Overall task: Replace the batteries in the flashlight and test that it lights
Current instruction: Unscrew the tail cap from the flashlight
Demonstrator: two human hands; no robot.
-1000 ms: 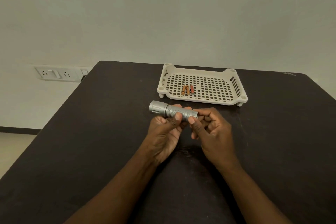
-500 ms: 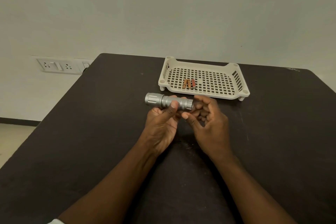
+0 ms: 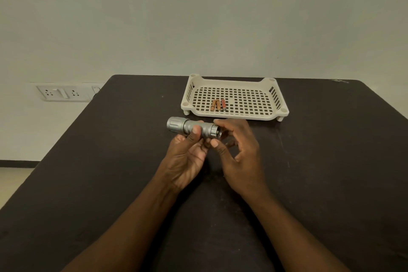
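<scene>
Dark table [image 3: 110, 183], three batteries [image 3: 218, 104] in tray [image 3: 273, 95]; left hand [image 3: 187, 157] gripping flashlight [image 3: 192, 127], right hand [image 3: 240, 150] pinching its end.

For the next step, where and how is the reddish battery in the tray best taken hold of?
Probably by its middle, pinched across the long sides from above. The reddish battery lies flat on the tray floor, rightmost of three, with open floor on its right, so a fingertip fits there. The neighbouring battery sits close on its left, leaving little room. The right hand is nearer; the left hand holds the flashlight.
</scene>
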